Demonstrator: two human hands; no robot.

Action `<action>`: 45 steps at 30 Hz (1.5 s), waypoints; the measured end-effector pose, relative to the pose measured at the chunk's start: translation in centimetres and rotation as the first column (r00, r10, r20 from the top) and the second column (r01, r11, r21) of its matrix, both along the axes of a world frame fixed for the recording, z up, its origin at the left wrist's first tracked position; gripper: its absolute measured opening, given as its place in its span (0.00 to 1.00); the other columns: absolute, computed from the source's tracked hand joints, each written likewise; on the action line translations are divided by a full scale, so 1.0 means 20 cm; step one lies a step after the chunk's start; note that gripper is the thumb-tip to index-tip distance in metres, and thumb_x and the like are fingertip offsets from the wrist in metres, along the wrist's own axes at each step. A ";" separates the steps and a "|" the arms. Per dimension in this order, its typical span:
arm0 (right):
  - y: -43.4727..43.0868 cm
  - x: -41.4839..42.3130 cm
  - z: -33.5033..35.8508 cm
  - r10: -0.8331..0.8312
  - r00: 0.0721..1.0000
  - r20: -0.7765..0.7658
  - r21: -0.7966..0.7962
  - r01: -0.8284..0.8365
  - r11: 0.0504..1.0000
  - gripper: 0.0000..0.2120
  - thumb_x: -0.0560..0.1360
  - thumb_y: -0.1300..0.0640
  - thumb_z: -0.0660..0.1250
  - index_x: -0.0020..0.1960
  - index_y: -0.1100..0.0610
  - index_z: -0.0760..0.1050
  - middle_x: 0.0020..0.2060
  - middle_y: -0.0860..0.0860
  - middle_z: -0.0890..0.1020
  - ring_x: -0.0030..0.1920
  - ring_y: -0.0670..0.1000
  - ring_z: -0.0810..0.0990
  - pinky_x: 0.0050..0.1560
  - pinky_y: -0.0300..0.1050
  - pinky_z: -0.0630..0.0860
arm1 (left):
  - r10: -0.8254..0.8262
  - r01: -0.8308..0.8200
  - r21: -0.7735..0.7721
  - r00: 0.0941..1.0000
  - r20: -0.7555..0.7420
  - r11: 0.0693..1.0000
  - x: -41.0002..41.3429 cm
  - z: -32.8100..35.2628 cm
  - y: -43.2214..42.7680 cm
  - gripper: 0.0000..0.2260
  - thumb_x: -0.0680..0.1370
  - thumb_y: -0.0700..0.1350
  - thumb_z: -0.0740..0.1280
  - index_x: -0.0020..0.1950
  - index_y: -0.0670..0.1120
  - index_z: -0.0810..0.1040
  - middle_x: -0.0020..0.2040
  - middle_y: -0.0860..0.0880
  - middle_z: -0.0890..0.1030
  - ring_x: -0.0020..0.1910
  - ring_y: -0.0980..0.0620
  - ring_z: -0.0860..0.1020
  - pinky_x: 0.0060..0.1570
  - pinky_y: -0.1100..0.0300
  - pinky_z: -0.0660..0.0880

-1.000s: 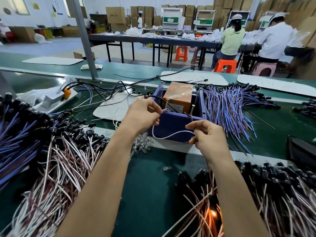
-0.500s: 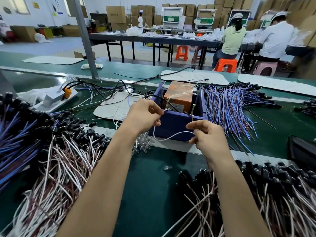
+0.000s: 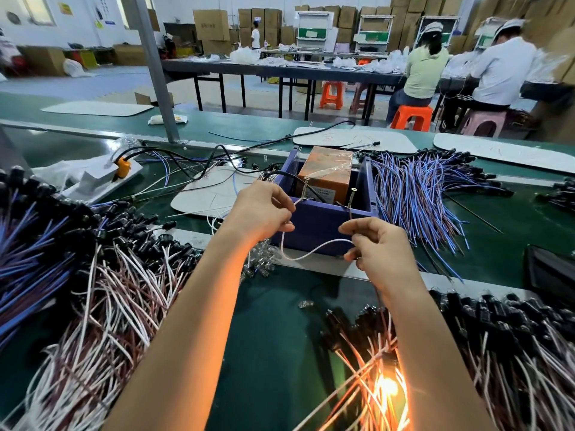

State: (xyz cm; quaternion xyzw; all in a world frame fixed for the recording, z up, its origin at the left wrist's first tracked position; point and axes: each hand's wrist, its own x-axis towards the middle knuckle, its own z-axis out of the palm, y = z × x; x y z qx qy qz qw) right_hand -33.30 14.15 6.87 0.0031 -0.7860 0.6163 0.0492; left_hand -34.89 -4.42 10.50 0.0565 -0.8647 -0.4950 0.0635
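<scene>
Head view: the left hand (image 3: 259,213) sits at the near-left corner of the purple box (image 3: 317,227). Its fingers are curled, with thumb and forefinger pinching one end of the white wire (image 3: 311,251) up against the left screw (image 3: 306,188) standing at the box's near rim. The right hand (image 3: 382,247) is in front of the box's near-right corner, fingers curled, pinching the wire's other end just below the right screw (image 3: 353,199). The fingers hide whether that end touches the screw. Between the hands the wire sags in a loop across the box's front wall. Inside the box stands an orange block (image 3: 326,172) wrapped in film, probably the power source. Well in front of the box, towards the camera, a lit bulb (image 3: 387,387) glows among a heap of white and brown leads (image 3: 513,353), so the screws look live.

What could go wrong, as I judge it:
- A pinch this close to the wire tips could put a fingertip on bare metal or on a screw.
- If either end slips off its screw, the bulb would blink out and a good piece could be taken for a bad one.
- If the slack loop is pulled tight, the two ends could swing together over the box's rim and short.
- The hot bulb lies buried in the heap in front of the box and could scorch the insulation around it.
- The loose clear bulbs (image 3: 259,264) at the box's near-left foot could be knocked away by the left wrist
</scene>
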 end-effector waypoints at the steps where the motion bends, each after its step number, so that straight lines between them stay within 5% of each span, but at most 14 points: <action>1: 0.00 0.00 0.00 0.000 1.000 -0.001 0.001 0.000 1.000 0.14 0.79 0.68 0.58 0.45 0.52 0.77 0.49 0.50 0.82 0.27 0.44 0.77 0.32 0.35 0.67 | 0.003 -0.003 0.002 1.000 -0.001 1.000 0.00 0.00 0.00 0.11 0.74 0.30 0.67 0.38 0.45 0.79 0.43 0.43 0.81 0.34 0.51 0.84 0.43 0.58 0.82; 8: 0.00 0.00 0.02 -0.049 0.999 0.005 0.002 0.049 0.999 0.12 0.77 0.67 0.62 0.41 0.54 0.78 0.41 0.52 0.84 0.24 0.41 0.73 0.31 0.37 0.66 | -0.044 0.045 0.044 0.999 -0.032 0.998 0.03 0.06 0.02 0.09 0.75 0.30 0.64 0.42 0.44 0.77 0.42 0.42 0.79 0.32 0.52 0.82 0.42 0.58 0.82; 14: 0.08 0.06 0.17 -0.119 0.991 0.057 -0.166 0.127 0.978 0.12 0.76 0.69 0.60 0.40 0.57 0.77 0.37 0.54 0.81 0.22 0.41 0.67 0.22 0.33 0.62 | -0.092 0.238 0.374 0.925 -0.368 0.896 0.19 0.29 0.09 0.07 0.79 0.34 0.63 0.52 0.45 0.72 0.49 0.43 0.79 0.39 0.54 0.83 0.40 0.63 0.79; 18: 0.17 0.18 0.35 -0.203 0.976 -0.078 -0.527 0.132 0.839 0.12 0.75 0.68 0.59 0.39 0.57 0.78 0.28 0.50 0.79 0.23 0.44 0.66 0.21 0.35 0.61 | 0.068 -0.062 0.030 0.857 -0.511 0.998 0.26 0.30 0.14 0.15 0.78 0.37 0.64 0.62 0.50 0.69 0.58 0.52 0.69 0.51 0.59 0.75 0.53 0.64 0.74; 20: 0.21 0.23 0.42 -0.273 0.947 -0.172 -0.643 0.102 0.759 0.12 0.74 0.67 0.58 0.39 0.57 0.77 0.26 0.48 0.77 0.23 0.44 0.66 0.22 0.35 0.61 | -0.035 0.004 -0.091 0.941 -0.337 0.996 0.28 0.24 0.19 0.18 0.79 0.37 0.63 0.68 0.47 0.66 0.57 0.49 0.69 0.48 0.56 0.76 0.54 0.56 0.76; 22: 0.22 0.27 0.47 -0.264 0.931 -0.254 -0.711 0.006 0.704 0.14 0.72 0.67 0.57 0.37 0.55 0.77 0.26 0.48 0.77 0.23 0.44 0.65 0.23 0.35 0.61 | -0.235 0.236 0.077 0.972 -0.020 0.969 0.33 0.16 0.27 0.17 0.81 0.42 0.61 0.70 0.46 0.63 0.46 0.45 0.76 0.36 0.48 0.80 0.42 0.51 0.81; 25: 0.19 0.32 0.52 -0.141 0.915 -0.378 -0.685 -0.174 0.708 0.13 0.69 0.64 0.59 0.33 0.53 0.79 0.26 0.48 0.76 0.24 0.46 0.66 0.24 0.35 0.61 | -0.565 0.435 0.420 0.783 0.261 0.796 0.41 0.07 0.36 0.17 0.83 0.56 0.52 0.69 0.54 0.66 0.31 0.45 0.77 0.22 0.51 0.76 0.23 0.64 0.72; 28: 0.15 0.35 0.54 0.107 0.887 -0.448 -0.455 -0.330 0.827 0.13 0.69 0.64 0.61 0.34 0.51 0.80 0.27 0.50 0.76 0.26 0.46 0.64 0.26 0.37 0.58 | -0.781 0.472 0.681 0.574 0.245 0.560 0.43 0.03 0.40 0.24 0.80 0.64 0.47 0.58 0.55 0.78 0.36 0.42 0.82 0.32 0.48 0.82 0.32 0.62 0.78; 31: 0.12 0.40 0.53 0.526 0.760 -0.382 -0.184 -0.620 0.763 0.09 0.76 0.64 0.64 0.48 0.53 0.81 0.34 0.53 0.79 0.29 0.47 0.67 0.28 0.36 0.62 | -0.770 0.407 0.766 0.613 0.175 0.498 0.44 0.04 0.39 0.24 0.83 0.54 0.53 0.44 0.42 0.84 0.41 0.40 0.84 0.39 0.48 0.84 0.38 0.63 0.80; 35: 0.14 0.43 0.52 0.822 0.555 -0.126 -0.035 -0.831 0.555 0.18 0.78 0.59 0.63 0.65 0.45 0.75 0.44 0.57 0.85 0.43 0.52 0.82 0.45 0.41 0.78 | -0.668 0.503 0.607 0.741 0.063 0.615 0.48 -0.02 0.37 0.07 0.81 0.37 0.61 0.46 0.36 0.77 0.40 0.42 0.83 0.38 0.50 0.83 0.41 0.63 0.80; 37: 0.15 0.40 0.51 0.732 0.681 -0.031 0.070 -0.729 0.681 0.17 0.79 0.57 0.64 0.65 0.44 0.74 0.44 0.56 0.85 0.42 0.52 0.82 0.44 0.43 0.79 | -0.651 0.553 0.468 0.757 0.063 0.689 0.52 -0.06 0.37 0.02 0.78 0.34 0.66 0.46 0.39 0.77 0.40 0.43 0.81 0.35 0.52 0.82 0.40 0.62 0.80; 40: 0.19 0.32 0.43 0.456 0.868 0.196 0.314 -0.496 0.809 0.16 0.80 0.58 0.63 0.67 0.51 0.71 0.42 0.57 0.84 0.32 0.53 0.80 0.32 0.42 0.78 | -0.564 0.563 -0.113 0.825 0.029 0.819 0.59 -0.17 0.40 0.09 0.77 0.39 0.68 0.56 0.45 0.73 0.42 0.43 0.83 0.33 0.51 0.81 0.40 0.59 0.78; 42: 0.22 0.29 0.37 0.347 0.858 0.380 0.354 -0.481 0.802 0.17 0.80 0.59 0.62 0.68 0.53 0.69 0.45 0.61 0.82 0.30 0.56 0.79 0.29 0.44 0.79 | -0.529 0.489 -0.353 0.848 -0.022 0.798 0.63 -0.23 0.44 0.18 0.77 0.42 0.68 0.65 0.49 0.67 0.45 0.44 0.84 0.38 0.48 0.81 0.41 0.61 0.73; 45: 0.23 0.26 0.33 0.346 0.791 0.504 0.330 -0.547 0.769 0.15 0.80 0.60 0.62 0.66 0.54 0.70 0.45 0.60 0.82 0.29 0.54 0.82 0.30 0.45 0.81 | -0.498 0.431 -0.464 0.867 -0.025 0.774 0.65 -0.23 0.48 0.21 0.77 0.49 0.69 0.66 0.46 0.69 0.50 0.44 0.82 0.50 0.43 0.79 0.48 0.54 0.72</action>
